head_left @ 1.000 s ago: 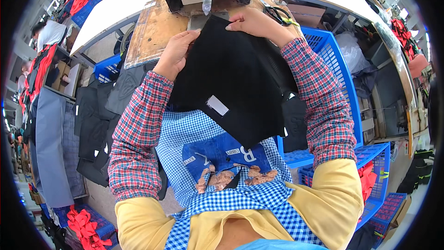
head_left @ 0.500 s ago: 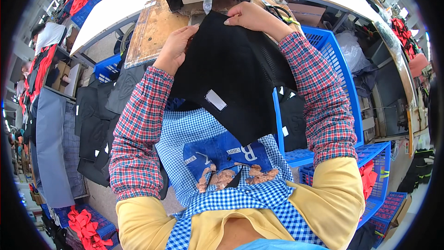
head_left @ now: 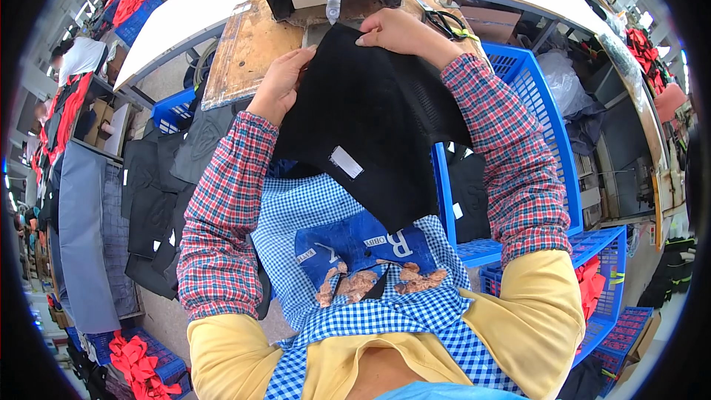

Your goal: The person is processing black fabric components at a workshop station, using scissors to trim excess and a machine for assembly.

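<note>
A black fabric piece (head_left: 355, 118) with a small white label (head_left: 346, 162) hangs from both hands, down over my checked apron. My left hand (head_left: 281, 80) pinches its upper left edge between thumb and fingers. My right hand (head_left: 396, 32) grips the top right edge, its fingers curled over the cloth. Between the hands, the upper tip of the cloth lies right under the clear nozzle-like part (head_left: 333, 6) of a dark machine (head_left: 296, 15). How far apart tip and nozzle are, I cannot tell.
The machine stands on a worn wooden board (head_left: 244, 52). Scissors (head_left: 437, 21) lie to its right. A blue crate (head_left: 544, 104) with black pieces stands by my right arm. More labelled black pieces (head_left: 152, 200) are stacked left. A white table (head_left: 185, 11) stretches behind.
Both hands have come slightly nearer to me, and the cloth's top edge has drawn down a little from the nozzle. The grip of each hand stays the same.
</note>
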A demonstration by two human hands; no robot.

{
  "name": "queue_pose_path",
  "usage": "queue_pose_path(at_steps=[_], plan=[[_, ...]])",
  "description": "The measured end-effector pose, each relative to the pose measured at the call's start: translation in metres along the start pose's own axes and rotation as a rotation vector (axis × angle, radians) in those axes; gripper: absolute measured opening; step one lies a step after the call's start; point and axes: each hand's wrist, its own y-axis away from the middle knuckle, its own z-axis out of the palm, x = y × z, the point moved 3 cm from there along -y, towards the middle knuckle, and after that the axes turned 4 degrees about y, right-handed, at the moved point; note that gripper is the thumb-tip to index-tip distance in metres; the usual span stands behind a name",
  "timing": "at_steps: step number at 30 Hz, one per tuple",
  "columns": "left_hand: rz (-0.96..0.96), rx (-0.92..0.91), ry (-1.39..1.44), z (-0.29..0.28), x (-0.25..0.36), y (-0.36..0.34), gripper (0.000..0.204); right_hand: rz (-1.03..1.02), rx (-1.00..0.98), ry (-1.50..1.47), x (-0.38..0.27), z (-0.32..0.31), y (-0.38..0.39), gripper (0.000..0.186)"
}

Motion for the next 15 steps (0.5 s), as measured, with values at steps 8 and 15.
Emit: queue_pose_path(at_steps=[8,15], plan=[[0.05,0.07,0.065,-0.026,-0.013,0.013,0.024,-0.066,-0.055,0.012,-0.004,-0.002,0.035,0.035],[0.557,0.038,-0.727,-0.038,-0.027,0.107,0.026,0.501,-0.048,0.366,0.095,-0.146,0.176,0.032]])
